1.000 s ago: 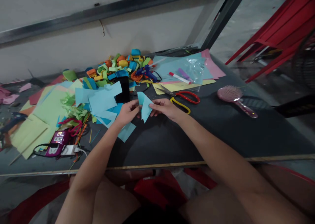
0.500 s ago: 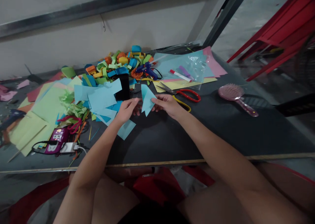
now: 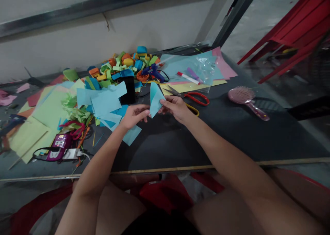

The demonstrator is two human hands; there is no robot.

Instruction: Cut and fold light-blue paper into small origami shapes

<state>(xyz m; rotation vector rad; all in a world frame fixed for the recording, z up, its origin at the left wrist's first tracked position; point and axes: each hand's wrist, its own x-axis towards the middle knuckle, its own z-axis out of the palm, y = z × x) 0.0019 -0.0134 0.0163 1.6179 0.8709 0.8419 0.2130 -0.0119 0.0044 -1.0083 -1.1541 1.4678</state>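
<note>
A small piece of light blue paper, folded to a pointed shape, is held up above the dark table. My right hand pinches its right side between thumb and fingers. At the lower left edge of the paper, my left hand has its thumb and fingertips closed against it; part of those fingers is hidden. Cut light blue paper pieces lie in a loose stack to the left. Behind my right hand are scissors with red and yellow handles.
Folded colourful paper pieces are heaped by the wall, beside a blue glue gun. Coloured sheets with a red-capped marker lie at the back right. A pink hairbrush rests on the right. A purple device sits front left.
The folded paper has turned, and its two lower points now show as one narrow tip. My left thumb has come down and right to the paper's lower edge.
</note>
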